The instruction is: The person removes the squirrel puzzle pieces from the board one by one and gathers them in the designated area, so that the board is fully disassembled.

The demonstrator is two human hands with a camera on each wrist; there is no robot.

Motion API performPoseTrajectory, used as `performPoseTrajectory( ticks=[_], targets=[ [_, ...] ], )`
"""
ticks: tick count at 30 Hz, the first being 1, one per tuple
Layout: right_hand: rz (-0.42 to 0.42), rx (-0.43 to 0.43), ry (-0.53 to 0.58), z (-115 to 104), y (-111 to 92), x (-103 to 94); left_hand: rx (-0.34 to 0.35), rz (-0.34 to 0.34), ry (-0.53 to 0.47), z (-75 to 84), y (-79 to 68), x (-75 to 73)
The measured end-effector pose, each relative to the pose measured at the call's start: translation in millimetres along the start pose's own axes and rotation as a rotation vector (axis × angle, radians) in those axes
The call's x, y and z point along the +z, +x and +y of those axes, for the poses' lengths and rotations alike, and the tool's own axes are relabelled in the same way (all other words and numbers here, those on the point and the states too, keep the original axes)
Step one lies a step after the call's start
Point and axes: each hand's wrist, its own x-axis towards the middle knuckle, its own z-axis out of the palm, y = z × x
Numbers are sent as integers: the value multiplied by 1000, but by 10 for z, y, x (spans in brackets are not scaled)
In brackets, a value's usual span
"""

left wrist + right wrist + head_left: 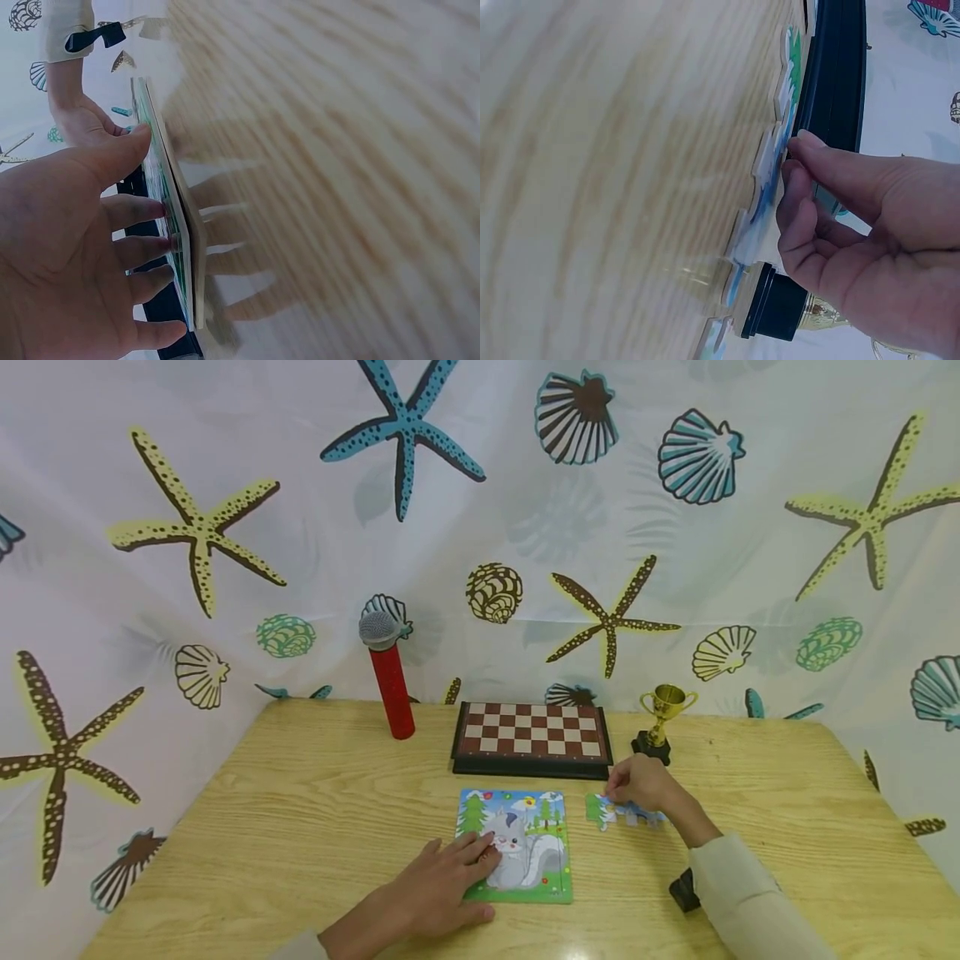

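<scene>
Hands: left [442,885] flat on puzzle [525,852], right [637,783] pinching pieces [615,814].

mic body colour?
Red mic, grey mesh head; clearest in the head view.

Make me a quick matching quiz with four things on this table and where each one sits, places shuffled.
Things:
1. microphone
2. chessboard
3. trophy
4. squirrel puzzle

Places:
A. under the left hand
B. back of the table, left of the board
C. behind the right hand
D. back centre, behind the puzzle

Pairs: 1-B, 2-D, 3-C, 4-A
</scene>
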Motion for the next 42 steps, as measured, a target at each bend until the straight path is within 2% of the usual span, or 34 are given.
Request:
performPoseTrajectory(
  ticks=[9, 22, 29, 34, 42],
  targets=[
    [25, -78, 49, -73, -61, 7, -6, -19, -10, 65, 47, -18],
    [-81, -171, 172, -374, -99, 254, 7, -49, -10, 242, 157, -19],
    [-133, -246, 143, -492, -73, 328, 40, -56, 43, 269, 188, 31],
    [-160, -231, 118, -540, -78, 385, 47, -50, 55, 269, 192, 64],
    [-154, -179, 106, -581, -84, 418, 40, -56, 53, 268, 194, 74]
  ],
)
